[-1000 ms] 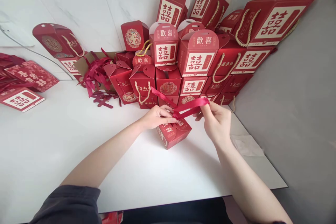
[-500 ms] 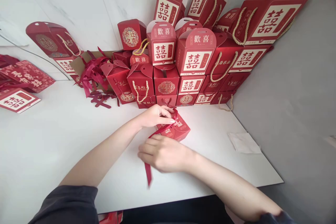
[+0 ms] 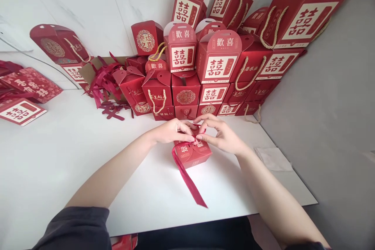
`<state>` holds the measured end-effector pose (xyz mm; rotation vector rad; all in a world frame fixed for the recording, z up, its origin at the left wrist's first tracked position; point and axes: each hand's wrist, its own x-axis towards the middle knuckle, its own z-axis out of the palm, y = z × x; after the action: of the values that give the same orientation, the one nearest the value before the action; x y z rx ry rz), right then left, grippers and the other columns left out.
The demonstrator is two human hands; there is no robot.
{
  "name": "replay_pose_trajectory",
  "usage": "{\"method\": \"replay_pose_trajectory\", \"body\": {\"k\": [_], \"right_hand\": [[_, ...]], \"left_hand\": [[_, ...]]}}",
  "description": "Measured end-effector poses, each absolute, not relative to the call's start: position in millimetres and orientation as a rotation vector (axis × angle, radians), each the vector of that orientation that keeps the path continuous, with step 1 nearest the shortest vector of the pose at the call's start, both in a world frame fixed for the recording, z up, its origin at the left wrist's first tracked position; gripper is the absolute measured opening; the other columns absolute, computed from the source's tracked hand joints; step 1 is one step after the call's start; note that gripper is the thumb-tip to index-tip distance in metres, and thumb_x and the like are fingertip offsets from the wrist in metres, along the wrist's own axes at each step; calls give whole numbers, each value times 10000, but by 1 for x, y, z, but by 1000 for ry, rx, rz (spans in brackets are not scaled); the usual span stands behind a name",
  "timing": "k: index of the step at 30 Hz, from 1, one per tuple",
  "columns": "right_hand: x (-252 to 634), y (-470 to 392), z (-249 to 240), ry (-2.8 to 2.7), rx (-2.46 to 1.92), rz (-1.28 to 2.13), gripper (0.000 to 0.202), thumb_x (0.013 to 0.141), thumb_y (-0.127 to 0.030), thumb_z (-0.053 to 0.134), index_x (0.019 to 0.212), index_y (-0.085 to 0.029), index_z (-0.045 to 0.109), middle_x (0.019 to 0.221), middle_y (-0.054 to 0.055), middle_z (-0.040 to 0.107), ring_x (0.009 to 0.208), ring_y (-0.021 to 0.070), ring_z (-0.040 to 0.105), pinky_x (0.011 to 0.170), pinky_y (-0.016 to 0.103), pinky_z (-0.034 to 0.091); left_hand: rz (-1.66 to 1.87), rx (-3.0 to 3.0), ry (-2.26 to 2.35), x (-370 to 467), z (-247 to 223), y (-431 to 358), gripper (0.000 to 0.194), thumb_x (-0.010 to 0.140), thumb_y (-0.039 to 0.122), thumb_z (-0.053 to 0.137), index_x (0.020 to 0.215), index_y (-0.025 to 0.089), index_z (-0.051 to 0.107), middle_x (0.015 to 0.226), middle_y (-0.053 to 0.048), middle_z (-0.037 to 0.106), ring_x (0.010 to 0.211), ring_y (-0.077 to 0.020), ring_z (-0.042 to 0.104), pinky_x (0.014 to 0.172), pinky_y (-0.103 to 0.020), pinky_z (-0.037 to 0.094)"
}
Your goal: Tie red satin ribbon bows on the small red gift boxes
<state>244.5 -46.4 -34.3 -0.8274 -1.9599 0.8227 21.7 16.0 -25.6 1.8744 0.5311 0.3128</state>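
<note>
Right hand [image 3: 223, 136] has rejoined left hand [image 3: 169, 131] at one ribbon [image 3: 188, 181] atop one box [image 3: 193, 158].

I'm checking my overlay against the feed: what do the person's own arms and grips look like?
The left arm and right arm are bare below the sleeves, with no cables, markings, watch or bracelet visible. The left sleeve is dark, short and plain-hemmed; only a dark sliver of the right sleeve shows. The left grip and right grip are ungloved hands, with no rings visible.

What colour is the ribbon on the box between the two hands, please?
The ribbon is a deep pinkish red, seen best in the head view.
</note>
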Motion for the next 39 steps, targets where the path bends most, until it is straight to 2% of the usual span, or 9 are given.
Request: {"method": "replay_pose_trajectory", "body": {"k": [3,5,11,14,20,23,26,29,39], "right_hand": [[247,-54,-31,-1981,-728,659,146,817,-237,743,742,-206,622,856,36,660,845,185,595,815,364,482],[246,-60,-29,-2101,-671,581,123,826,-205,732,755,-208,632,795,25,671,794,179,582,787,361,471],[238,-71,-26,-2320,-658,588,64,885,-233,658,830,-202,644,809,35,670,808,188,600,826,378,461],[237,-67,-29,-2128,-745,724,144,921,-302,611,818,-202,596,822,32,636,798,175,586,793,346,474],[231,-55,-43,-1816,-869,796,103,997,-261,455,958,-221,541,1037,68,609,973,187,581,887,360,469],[227,-53,-46,-1900,-859,751,112,986,-222,473,1052,-229,562,1068,68,630,983,192,579,901,373,463],[227,-53,-46,-2042,-782,686,154,960,-195,528,1056,-240,641,1044,51,685,993,201,585,943,398,441],[230,-53,-45,-2031,-794,703,156,936,-212,583,1040,-245,693,990,47,713,934,200,604,864,380,482],[232,-54,-43,-1968,-820,800,154,870,-136,609,951,-213,714,938,52,677,879,176,620,802,338,515]], "left_hand": [[343,1847,548,22,-32,20,120,784,310,733,788,207,795,826,-63,748,1219,-220,532,1065,-352,392],[368,1832,551,22,-35,21,120,776,310,737,756,206,792,801,-68,747,1200,-226,546,1049,-364,412],[398,1944,516,22,-32,17,54,757,250,751,763,207,783,812,-71,756,1192,-228,562,1041,-382,445],[417,2089,458,22,-21,12,50,772,207,720,780,201,769,910,-68,753,1121,-215,604,1004,-368,479],[495,2530,622,17,3,-14,65,791,227,700,782,198,757,1095,-72,642,1009,-182,633,845,-287,537],[619,2732,557,12,5,-23,122,862,174,611,804,168,718,987,-51,647,781,-102,641,664,-205,524],[827,3141,403,9,0,-25,152,898,133,552,819,162,679,779,-7,651,607,-79,589,535,-208,469],[1035,3389,258,9,-8,-24,89,873,106,592,857,161,660,644,33,615,502,-82,547,435,-227,418],[1287,3307,274,12,-30,-21,166,840,125,655,996,179,672,663,27,649,562,-94,611,517,-211,524]]}}
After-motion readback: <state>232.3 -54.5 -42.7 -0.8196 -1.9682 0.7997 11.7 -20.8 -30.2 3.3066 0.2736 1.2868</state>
